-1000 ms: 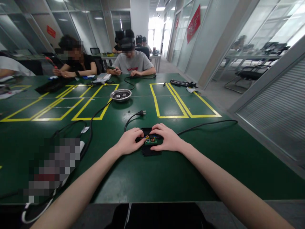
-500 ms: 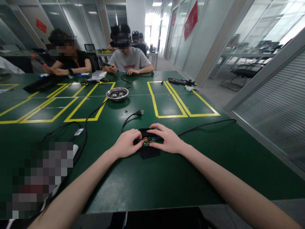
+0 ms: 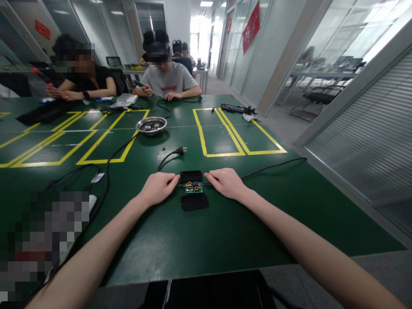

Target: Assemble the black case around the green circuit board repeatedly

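A small green circuit board [image 3: 194, 187] with copper coils lies on the green table [image 3: 199, 240] in front of me. One black case half [image 3: 191, 176] sits just behind it and another [image 3: 194, 201] just in front. My left hand [image 3: 158, 188] rests left of the board, fingers curled, fingertips on the black cable [image 3: 165, 161] that leads to a plug [image 3: 180, 150]. My right hand [image 3: 227, 183] rests right of the board, fingers together, fingertips on the second black cable [image 3: 273, 165] running off to the right.
A metal bowl [image 3: 151, 125] with small parts stands further back among yellow tape outlines [image 3: 222, 153]. Thick black cables [image 3: 106, 171] lie at my left. A black tool [image 3: 237, 109] lies far right. Two people sit working at the far side of the table.
Both hands have slid apart off the board, left hand leftward and right hand rightward, uncovering the board and both black case halves. The view has shifted slightly.
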Motion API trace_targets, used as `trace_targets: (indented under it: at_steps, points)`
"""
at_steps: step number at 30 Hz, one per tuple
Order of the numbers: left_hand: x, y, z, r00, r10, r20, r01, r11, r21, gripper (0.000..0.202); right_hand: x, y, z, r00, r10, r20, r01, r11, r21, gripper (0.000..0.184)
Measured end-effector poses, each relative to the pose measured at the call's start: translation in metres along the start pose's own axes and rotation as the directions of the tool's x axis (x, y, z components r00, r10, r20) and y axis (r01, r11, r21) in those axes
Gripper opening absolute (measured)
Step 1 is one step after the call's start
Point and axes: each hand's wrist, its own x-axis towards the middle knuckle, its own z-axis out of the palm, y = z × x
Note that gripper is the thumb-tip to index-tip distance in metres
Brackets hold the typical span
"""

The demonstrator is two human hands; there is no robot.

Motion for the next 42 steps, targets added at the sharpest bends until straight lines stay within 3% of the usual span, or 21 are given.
trace_targets:
  at_steps: [3,5,8,11,17,21,26,28,32,37,42]
  points:
    - [-0.002,0.001,-0.002,0.995,-0.093,-0.021,0.091,0.991,-0.093,0.051,-0.002,-0.003,-0.004,0.997,0.075,-0.022,-0.074,0.996,0.045,0.049]
    - [-0.005,0.004,-0.004,0.994,-0.104,0.025,0.107,0.975,-0.192,0.052,-0.005,-0.005,-0.008,1.0,0.008,0.01,-0.009,0.993,0.121,0.048]
    - [-0.011,0.008,-0.008,0.982,-0.01,0.191,0.069,0.95,-0.304,0.052,-0.011,-0.005,-0.012,0.983,-0.159,0.086,0.135,0.962,0.239,0.05]
    - [-0.016,0.009,-0.012,0.959,0.084,0.272,0.009,0.946,-0.323,0.049,-0.016,-0.004,-0.012,0.975,-0.192,0.111,0.157,0.95,0.269,0.052]
    - [-0.016,0.001,-0.013,0.974,0.099,0.206,-0.026,0.944,-0.329,0.044,-0.013,-0.004,-0.006,0.989,-0.137,0.049,0.125,0.974,0.191,0.051]
    - [-0.018,0.001,-0.013,0.973,0.172,0.155,-0.13,0.959,-0.25,0.041,-0.014,-0.004,-0.007,0.981,-0.19,0.033,0.183,0.972,0.15,0.052]
    - [-0.024,0.013,-0.01,0.95,0.277,0.146,-0.266,0.959,-0.094,0.055,-0.017,-0.004,-0.011,0.97,-0.241,0.028,0.236,0.965,0.112,0.055]
    - [-0.025,0.017,-0.008,0.943,0.294,0.153,-0.289,0.956,-0.055,0.048,-0.017,-0.004,-0.012,0.964,-0.265,0.024,0.261,0.959,0.11,0.055]
    - [-0.025,0.017,-0.01,0.948,0.265,0.177,-0.264,0.964,-0.026,0.026,-0.017,-0.004,-0.012,0.961,-0.274,0.027,0.269,0.957,0.107,0.054]
    - [-0.023,0.017,-0.008,0.953,0.258,0.159,-0.249,0.965,-0.079,0.048,-0.016,-0.006,-0.011,0.972,-0.233,0.015,0.231,0.969,0.09,0.054]
    - [-0.023,0.022,-0.003,0.959,0.23,0.167,-0.214,0.971,-0.11,0.025,-0.016,-0.007,-0.01,0.978,-0.207,0.026,0.205,0.976,0.078,0.053]
